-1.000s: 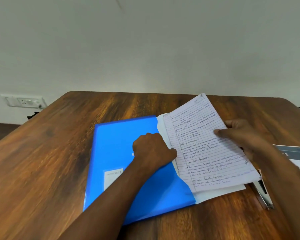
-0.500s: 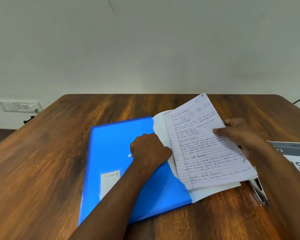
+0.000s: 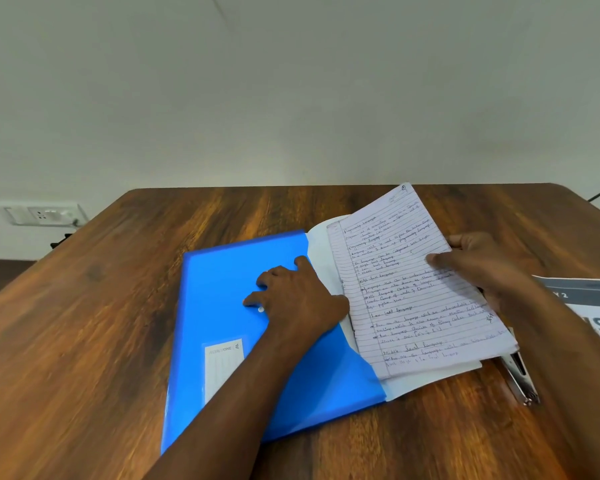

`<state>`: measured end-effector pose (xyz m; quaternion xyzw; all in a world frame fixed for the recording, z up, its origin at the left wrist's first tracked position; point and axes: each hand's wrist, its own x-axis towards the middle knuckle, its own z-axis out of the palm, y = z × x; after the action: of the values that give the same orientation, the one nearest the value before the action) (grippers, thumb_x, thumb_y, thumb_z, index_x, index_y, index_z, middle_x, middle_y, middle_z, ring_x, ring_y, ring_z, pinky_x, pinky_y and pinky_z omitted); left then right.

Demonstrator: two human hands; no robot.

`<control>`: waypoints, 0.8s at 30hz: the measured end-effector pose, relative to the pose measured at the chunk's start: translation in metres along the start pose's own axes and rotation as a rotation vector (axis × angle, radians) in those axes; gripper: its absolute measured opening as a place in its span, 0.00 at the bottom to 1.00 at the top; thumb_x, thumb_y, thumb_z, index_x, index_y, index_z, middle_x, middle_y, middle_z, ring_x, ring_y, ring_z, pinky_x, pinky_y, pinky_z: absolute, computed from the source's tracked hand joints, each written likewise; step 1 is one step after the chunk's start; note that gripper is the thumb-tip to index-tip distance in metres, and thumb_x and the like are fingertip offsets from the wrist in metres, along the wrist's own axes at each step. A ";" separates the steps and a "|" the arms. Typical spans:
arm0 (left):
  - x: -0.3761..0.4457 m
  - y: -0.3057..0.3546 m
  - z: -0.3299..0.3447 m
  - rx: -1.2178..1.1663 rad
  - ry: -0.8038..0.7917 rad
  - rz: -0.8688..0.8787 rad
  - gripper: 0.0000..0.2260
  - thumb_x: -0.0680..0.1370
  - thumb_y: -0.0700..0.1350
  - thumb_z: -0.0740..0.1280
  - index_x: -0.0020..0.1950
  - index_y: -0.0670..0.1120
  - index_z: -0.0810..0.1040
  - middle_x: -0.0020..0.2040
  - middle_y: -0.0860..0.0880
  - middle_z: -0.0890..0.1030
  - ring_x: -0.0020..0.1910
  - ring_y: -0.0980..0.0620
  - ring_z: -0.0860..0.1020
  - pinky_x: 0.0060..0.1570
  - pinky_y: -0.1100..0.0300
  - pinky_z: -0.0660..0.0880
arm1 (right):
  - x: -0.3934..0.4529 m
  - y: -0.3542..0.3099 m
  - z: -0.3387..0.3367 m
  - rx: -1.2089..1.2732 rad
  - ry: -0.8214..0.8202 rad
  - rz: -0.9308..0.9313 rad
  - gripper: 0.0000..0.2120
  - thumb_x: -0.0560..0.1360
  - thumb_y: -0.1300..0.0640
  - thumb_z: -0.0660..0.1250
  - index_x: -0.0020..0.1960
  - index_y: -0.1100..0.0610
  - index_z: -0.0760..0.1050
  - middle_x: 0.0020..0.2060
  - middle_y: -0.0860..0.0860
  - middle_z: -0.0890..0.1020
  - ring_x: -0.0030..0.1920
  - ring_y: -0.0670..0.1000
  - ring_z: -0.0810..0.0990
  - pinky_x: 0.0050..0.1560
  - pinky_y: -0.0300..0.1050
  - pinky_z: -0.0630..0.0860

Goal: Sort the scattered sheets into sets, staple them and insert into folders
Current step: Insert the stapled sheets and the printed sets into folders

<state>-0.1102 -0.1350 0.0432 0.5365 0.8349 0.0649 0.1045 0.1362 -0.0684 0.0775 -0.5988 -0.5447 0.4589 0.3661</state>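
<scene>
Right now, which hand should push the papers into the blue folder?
Right hand: it already grips the handwritten sheets. The left hand presses the blue folder flat.

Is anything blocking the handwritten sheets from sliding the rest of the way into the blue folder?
Nothing visible blocks them. The handwritten lined sheets, held by the right hand, already overlap the open right edge of the blue plastic folder. The left hand rests on the folder's cover beside the opening. The inside of the folder is hidden.

A brown wood-grain table meets a plain pale wall; a white wall socket sits left of the table's far corner.
</scene>
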 end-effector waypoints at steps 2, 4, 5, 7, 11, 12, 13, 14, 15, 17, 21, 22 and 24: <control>-0.004 0.001 -0.003 -0.028 0.059 0.017 0.31 0.68 0.63 0.68 0.65 0.48 0.71 0.65 0.39 0.77 0.67 0.34 0.73 0.65 0.30 0.68 | 0.000 0.001 0.001 -0.013 0.004 0.001 0.06 0.77 0.66 0.73 0.52 0.57 0.85 0.48 0.53 0.89 0.47 0.54 0.89 0.54 0.52 0.83; -0.008 0.002 -0.009 -0.105 0.163 0.079 0.17 0.70 0.57 0.69 0.51 0.48 0.72 0.55 0.45 0.81 0.57 0.40 0.79 0.57 0.46 0.76 | 0.000 0.001 0.000 -0.017 0.003 0.007 0.06 0.77 0.65 0.73 0.52 0.57 0.85 0.48 0.53 0.89 0.47 0.54 0.89 0.52 0.52 0.84; -0.011 0.002 -0.013 -0.124 0.215 0.112 0.13 0.72 0.54 0.70 0.46 0.48 0.72 0.51 0.47 0.82 0.52 0.42 0.80 0.49 0.54 0.75 | 0.000 0.001 0.000 -0.016 -0.001 0.011 0.06 0.77 0.65 0.73 0.53 0.57 0.85 0.48 0.53 0.89 0.46 0.54 0.89 0.50 0.51 0.83; -0.012 0.002 -0.018 -0.109 0.297 0.144 0.10 0.73 0.51 0.70 0.42 0.48 0.71 0.45 0.49 0.80 0.44 0.46 0.78 0.40 0.58 0.69 | -0.002 0.000 0.000 -0.003 -0.015 0.023 0.06 0.77 0.65 0.73 0.54 0.58 0.84 0.48 0.54 0.89 0.46 0.55 0.89 0.50 0.52 0.84; -0.008 0.000 -0.017 -0.108 0.380 0.163 0.15 0.74 0.46 0.70 0.35 0.48 0.65 0.38 0.50 0.77 0.37 0.48 0.75 0.32 0.59 0.64 | -0.005 -0.005 0.000 0.069 -0.059 0.043 0.08 0.78 0.67 0.72 0.56 0.62 0.83 0.48 0.57 0.89 0.46 0.58 0.89 0.53 0.57 0.84; -0.007 -0.001 -0.017 -0.121 0.393 0.172 0.15 0.74 0.44 0.69 0.35 0.48 0.64 0.39 0.48 0.79 0.37 0.47 0.75 0.32 0.58 0.64 | -0.006 -0.007 0.000 0.077 -0.066 0.048 0.08 0.77 0.67 0.72 0.56 0.63 0.83 0.48 0.57 0.89 0.47 0.58 0.89 0.54 0.58 0.84; -0.006 -0.001 -0.017 -0.136 0.405 0.176 0.14 0.74 0.43 0.68 0.34 0.47 0.64 0.39 0.48 0.79 0.37 0.46 0.75 0.32 0.58 0.63 | -0.006 -0.007 0.000 0.083 -0.070 0.055 0.08 0.77 0.67 0.72 0.56 0.63 0.83 0.48 0.57 0.89 0.47 0.59 0.89 0.55 0.59 0.83; -0.007 -0.001 -0.018 -0.155 0.417 0.180 0.14 0.74 0.43 0.68 0.34 0.47 0.64 0.38 0.47 0.79 0.37 0.46 0.75 0.32 0.57 0.62 | -0.007 -0.009 0.000 0.086 -0.075 0.062 0.08 0.77 0.67 0.72 0.56 0.63 0.83 0.48 0.58 0.89 0.47 0.59 0.89 0.56 0.60 0.83; -0.007 -0.001 -0.020 -0.171 0.431 0.183 0.14 0.74 0.42 0.67 0.33 0.47 0.63 0.36 0.47 0.78 0.36 0.46 0.75 0.30 0.57 0.60 | -0.007 -0.010 0.000 0.086 -0.085 0.066 0.08 0.77 0.67 0.72 0.56 0.63 0.83 0.47 0.58 0.89 0.46 0.59 0.89 0.56 0.61 0.83; -0.009 0.000 -0.022 -0.196 0.455 0.187 0.15 0.73 0.43 0.66 0.32 0.47 0.62 0.31 0.49 0.72 0.31 0.48 0.71 0.28 0.56 0.56 | -0.008 -0.013 0.001 0.075 -0.099 0.071 0.08 0.77 0.67 0.72 0.56 0.64 0.83 0.47 0.58 0.89 0.46 0.59 0.89 0.55 0.60 0.83; -0.011 0.001 -0.023 -0.218 0.484 0.180 0.15 0.74 0.44 0.66 0.31 0.46 0.64 0.28 0.51 0.68 0.28 0.52 0.64 0.28 0.56 0.53 | -0.009 -0.014 0.003 0.095 -0.118 0.096 0.09 0.77 0.67 0.72 0.56 0.65 0.83 0.48 0.59 0.89 0.47 0.60 0.89 0.55 0.60 0.84; -0.010 0.002 -0.023 -0.231 0.492 0.177 0.15 0.74 0.44 0.66 0.31 0.46 0.64 0.28 0.51 0.68 0.28 0.51 0.65 0.28 0.56 0.53 | -0.011 -0.015 0.003 0.100 -0.126 0.102 0.09 0.76 0.67 0.73 0.56 0.66 0.83 0.49 0.59 0.89 0.48 0.61 0.89 0.57 0.62 0.83; -0.010 0.002 -0.025 -0.269 0.499 0.178 0.15 0.75 0.44 0.66 0.31 0.46 0.65 0.28 0.51 0.69 0.30 0.50 0.68 0.28 0.56 0.54 | -0.013 -0.014 0.007 0.122 -0.136 0.122 0.09 0.77 0.68 0.71 0.57 0.68 0.82 0.49 0.60 0.88 0.49 0.62 0.88 0.60 0.63 0.82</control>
<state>-0.1105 -0.1430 0.0688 0.5566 0.7683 0.3135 -0.0399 0.1251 -0.0795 0.0903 -0.5751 -0.5016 0.5523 0.3356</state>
